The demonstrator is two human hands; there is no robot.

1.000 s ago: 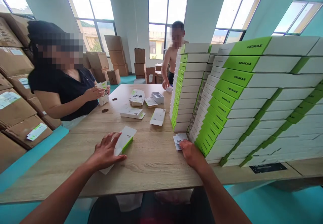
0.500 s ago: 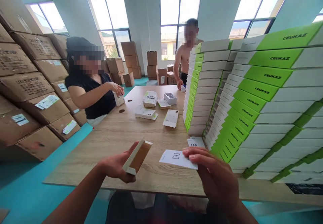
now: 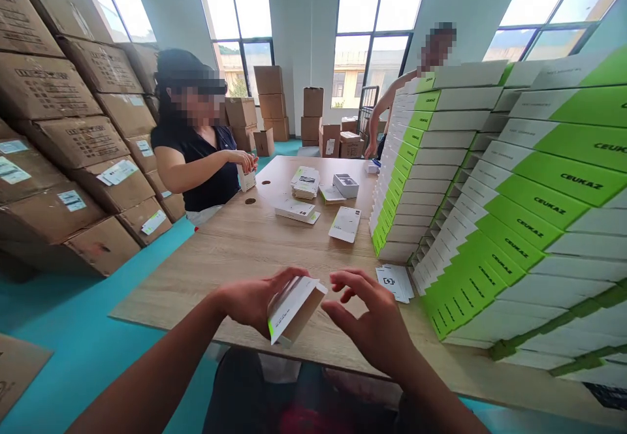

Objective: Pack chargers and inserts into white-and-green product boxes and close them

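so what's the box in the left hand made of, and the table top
The box in the left hand: thin white paperboard, smooth, by its thin folded edges. The table top: probably wood-grain laminate or veneer, low sheen, can't tell which.

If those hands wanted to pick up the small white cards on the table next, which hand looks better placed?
Probably the right hand: it is open, holds nothing, and is nearer the small white cards. The left hand is gripping the white box.
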